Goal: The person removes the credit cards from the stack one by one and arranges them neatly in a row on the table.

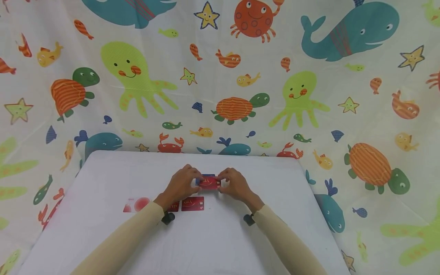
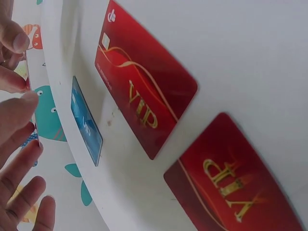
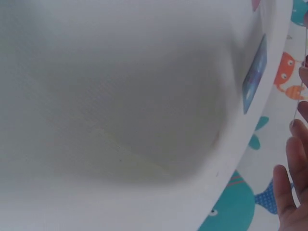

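Observation:
Both hands hold a red VIP card [image 1: 210,183], raised off the table. My left hand [image 1: 181,183] pinches its left end, and my right hand [image 1: 237,185] pinches its right end. Below it a blue VIP card [image 2: 86,122] lies flat, mostly covered by the red one in the head view. Nearer to me lie two more red VIP cards; one red card [image 1: 193,204] shows whole, while another red card [image 2: 236,180] is partly behind the left wrist in the head view. The held card is seen nearly edge-on in both wrist views.
A white card with pink circles [image 1: 136,204] lies at the left end of the row, near the left forearm. The white table [image 1: 220,244] ends at a curtain [image 1: 268,126] printed with sea animals. Each wrist wears a small black camera.

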### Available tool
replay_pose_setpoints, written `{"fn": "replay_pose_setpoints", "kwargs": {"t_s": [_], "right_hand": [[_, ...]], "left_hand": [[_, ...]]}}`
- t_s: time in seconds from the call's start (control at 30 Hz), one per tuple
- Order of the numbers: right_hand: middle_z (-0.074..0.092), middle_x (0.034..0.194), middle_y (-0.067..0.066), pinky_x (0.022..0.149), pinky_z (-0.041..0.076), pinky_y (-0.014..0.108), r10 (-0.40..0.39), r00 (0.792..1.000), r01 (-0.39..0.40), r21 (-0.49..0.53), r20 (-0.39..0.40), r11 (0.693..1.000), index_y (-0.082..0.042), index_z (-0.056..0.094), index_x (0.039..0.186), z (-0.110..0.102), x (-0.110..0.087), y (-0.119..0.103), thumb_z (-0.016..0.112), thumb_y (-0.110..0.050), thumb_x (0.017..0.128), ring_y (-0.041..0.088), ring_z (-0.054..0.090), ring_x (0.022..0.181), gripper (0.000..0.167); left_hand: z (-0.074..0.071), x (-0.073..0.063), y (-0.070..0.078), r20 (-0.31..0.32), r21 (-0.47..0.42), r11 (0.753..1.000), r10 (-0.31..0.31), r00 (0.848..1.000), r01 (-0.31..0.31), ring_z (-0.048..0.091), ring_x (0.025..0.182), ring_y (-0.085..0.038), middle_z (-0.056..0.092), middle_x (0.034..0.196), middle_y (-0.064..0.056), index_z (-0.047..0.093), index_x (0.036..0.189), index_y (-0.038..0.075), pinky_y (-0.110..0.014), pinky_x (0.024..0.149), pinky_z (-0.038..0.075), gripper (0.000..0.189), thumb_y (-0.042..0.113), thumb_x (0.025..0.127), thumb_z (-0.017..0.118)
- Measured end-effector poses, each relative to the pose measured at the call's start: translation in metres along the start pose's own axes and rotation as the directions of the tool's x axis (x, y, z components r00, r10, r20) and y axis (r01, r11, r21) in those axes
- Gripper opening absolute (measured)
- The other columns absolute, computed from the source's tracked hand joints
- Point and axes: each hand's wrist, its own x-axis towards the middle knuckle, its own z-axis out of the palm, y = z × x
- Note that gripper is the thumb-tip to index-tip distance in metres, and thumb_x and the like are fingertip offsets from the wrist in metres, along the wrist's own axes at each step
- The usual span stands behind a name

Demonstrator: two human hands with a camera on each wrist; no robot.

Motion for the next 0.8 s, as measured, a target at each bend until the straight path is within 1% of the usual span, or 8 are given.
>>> {"fn": "replay_pose_setpoints", "kwargs": {"t_s": [0.17,0.4,0.53,0.6,0.67,0.8], "right_hand": [[0.072,0.122,-0.003,0.089,0.057,0.030,-0.009,1.000,0.009,-0.002,0.002,1.000,-0.024,0.081,0.122,0.000,-0.005,0.002,0.088,-0.029,0.088,0.012,0.062,0.103,0.035],[0.072,0.121,-0.003,0.088,0.057,0.030,-0.017,1.000,0.017,-0.010,-0.002,1.000,-0.023,0.081,0.121,-0.002,-0.012,0.000,0.088,-0.030,0.087,0.012,0.062,0.102,0.035],[0.072,0.120,-0.004,0.087,0.057,0.029,-0.030,1.000,0.030,-0.014,-0.006,0.999,-0.024,0.081,0.121,-0.003,-0.017,-0.001,0.088,-0.030,0.087,0.012,0.062,0.101,0.036],[0.072,0.120,-0.004,0.086,0.057,0.029,-0.035,0.999,0.035,-0.003,-0.007,0.999,-0.023,0.081,0.122,-0.004,-0.020,-0.002,0.088,-0.029,0.087,0.014,0.064,0.102,0.036],[0.072,0.119,-0.004,0.087,0.056,0.029,-0.032,0.999,0.032,-0.003,-0.004,0.999,-0.023,0.081,0.122,-0.003,-0.022,-0.002,0.088,-0.029,0.087,0.015,0.064,0.102,0.036],[0.072,0.120,-0.004,0.087,0.055,0.029,-0.021,1.000,0.021,-0.009,0.002,1.000,-0.024,0.081,0.122,-0.002,-0.027,-0.002,0.088,-0.029,0.087,0.013,0.063,0.101,0.035]], "left_hand": [[0.000,-0.004,0.001,-0.013,0.006,1.000,0.019,1.000,-0.019,0.061,0.119,-0.018,0.077,0.124,0.001,0.083,0.117,0.022,-0.042,0.099,0.060,0.038,0.032,0.082,0.092],[-0.002,-0.009,0.006,-0.029,0.007,0.999,0.052,0.998,-0.052,0.062,0.118,-0.018,0.078,0.122,0.002,0.084,0.116,0.023,-0.041,0.098,0.061,0.038,0.031,0.081,0.093],[-0.004,-0.011,0.009,-0.031,0.012,0.999,0.053,0.998,-0.052,0.062,0.117,-0.018,0.078,0.121,0.002,0.084,0.116,0.023,-0.041,0.098,0.061,0.039,0.031,0.080,0.094],[-0.005,-0.013,0.011,-0.028,0.008,0.999,0.053,0.998,-0.053,0.062,0.118,-0.018,0.077,0.121,0.002,0.083,0.117,0.024,-0.042,0.097,0.062,0.040,0.032,0.079,0.095],[-0.005,-0.015,0.013,-0.025,-0.001,0.998,0.055,0.998,-0.055,0.062,0.118,-0.018,0.077,0.120,0.001,0.083,0.117,0.023,-0.042,0.097,0.062,0.041,0.033,0.079,0.095],[-0.005,-0.019,0.017,-0.024,-0.010,0.998,0.054,0.998,-0.054,0.062,0.118,-0.018,0.077,0.120,0.002,0.083,0.118,0.024,-0.042,0.097,0.062,0.043,0.035,0.079,0.096]]}}
